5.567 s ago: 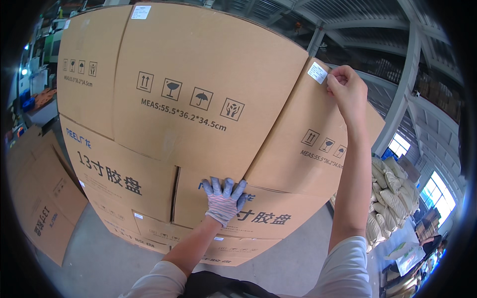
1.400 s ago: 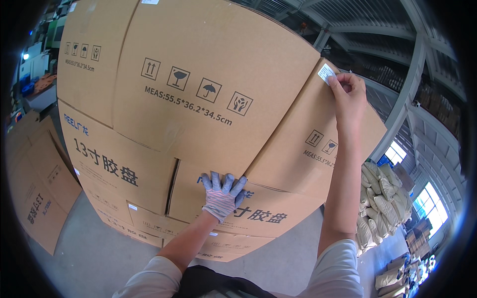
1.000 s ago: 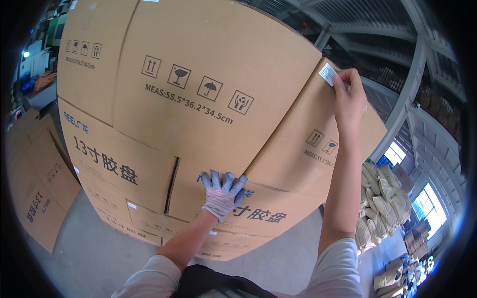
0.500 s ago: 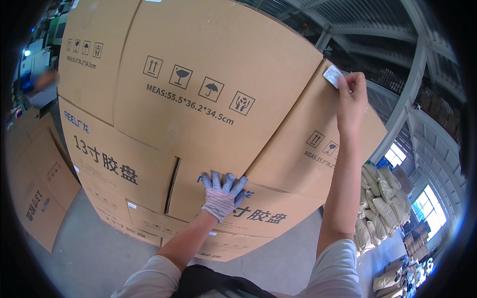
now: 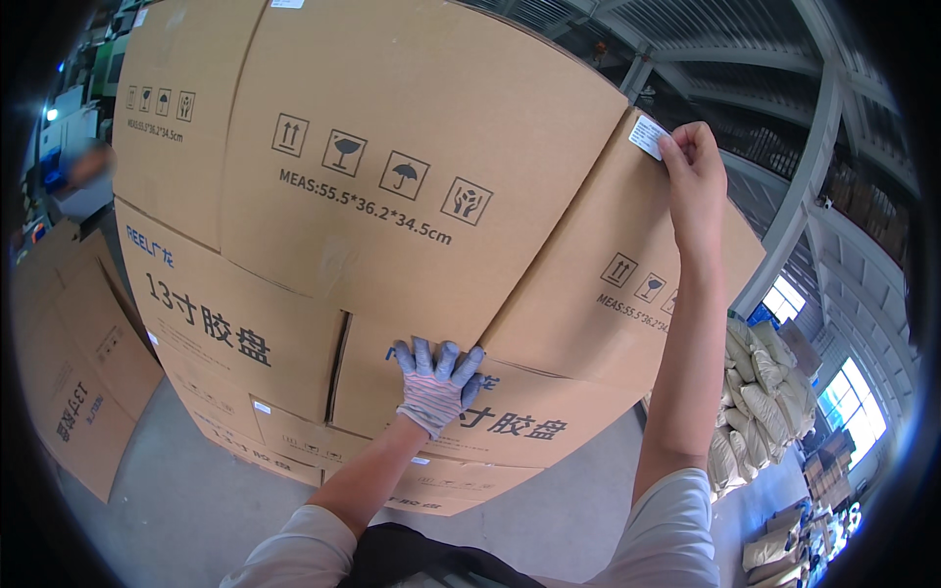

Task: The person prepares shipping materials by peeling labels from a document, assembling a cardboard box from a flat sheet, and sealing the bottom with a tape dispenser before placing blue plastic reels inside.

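Observation:
A tall stack of brown cardboard boxes [image 5: 392, 108] fills the middle of the view. My left hand [image 5: 437, 385], in a grey glove with a striped back, lies with fingers spread against a lower box [image 5: 392, 416], just below a seam. Raised to the upper right, my bare right hand [image 5: 698, 181] pinches the right edge of a small white label [image 5: 647, 137]. This label rests against the top left corner of the right-hand upper box [image 5: 598, 206]. Whether it is fully stuck down, I cannot tell. Another white label [image 5: 287, 3] sits at the top edge of the large middle box.
Flattened cardboard [image 5: 98, 382] leans at the left, near a blurred person [image 5: 83, 171]. To the right are piled pale sacks [image 5: 760, 402], with more sacks and bundles [image 5: 779, 549] lower down. Grey floor [image 5: 559, 510] surrounds the stack; a metal beam [image 5: 818, 167] rises behind it.
My right hand and the label have moved slightly up and left, and the label now looks flatter against the box corner. The left hand stays on the box.

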`<action>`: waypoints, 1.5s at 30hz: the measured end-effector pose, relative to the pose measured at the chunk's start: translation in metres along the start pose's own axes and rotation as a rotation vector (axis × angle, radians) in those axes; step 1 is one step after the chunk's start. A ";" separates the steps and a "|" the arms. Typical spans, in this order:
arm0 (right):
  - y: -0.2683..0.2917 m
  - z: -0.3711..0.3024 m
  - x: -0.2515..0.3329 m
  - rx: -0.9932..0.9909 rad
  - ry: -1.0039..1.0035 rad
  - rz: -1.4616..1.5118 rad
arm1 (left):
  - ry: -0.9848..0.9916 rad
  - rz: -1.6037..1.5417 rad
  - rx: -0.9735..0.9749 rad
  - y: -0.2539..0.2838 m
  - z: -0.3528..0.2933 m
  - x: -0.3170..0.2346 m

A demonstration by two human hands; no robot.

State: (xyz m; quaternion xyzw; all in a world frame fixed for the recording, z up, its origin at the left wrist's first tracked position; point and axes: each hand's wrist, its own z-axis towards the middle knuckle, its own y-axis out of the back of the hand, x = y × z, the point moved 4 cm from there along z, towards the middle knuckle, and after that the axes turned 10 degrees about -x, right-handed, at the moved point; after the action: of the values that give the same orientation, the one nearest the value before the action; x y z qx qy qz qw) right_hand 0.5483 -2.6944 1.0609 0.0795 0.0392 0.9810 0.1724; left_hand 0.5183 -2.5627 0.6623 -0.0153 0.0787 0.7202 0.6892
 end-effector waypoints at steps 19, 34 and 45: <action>0.000 0.003 0.002 -0.025 -0.018 -0.099 | 0.006 0.001 0.030 0.000 0.000 -0.001; 0.002 -0.006 0.002 -0.036 0.013 -0.077 | 0.003 0.016 0.021 0.002 0.003 -0.001; -0.005 -0.006 0.002 -0.062 0.035 -0.046 | 0.001 0.022 -0.040 0.010 0.012 -0.001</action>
State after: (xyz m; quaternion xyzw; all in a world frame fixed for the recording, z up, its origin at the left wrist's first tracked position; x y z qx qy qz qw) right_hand 0.5465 -2.6896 1.0545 0.0559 0.0136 0.9788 0.1968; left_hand 0.5099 -2.5628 0.6753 -0.0284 0.0648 0.7290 0.6808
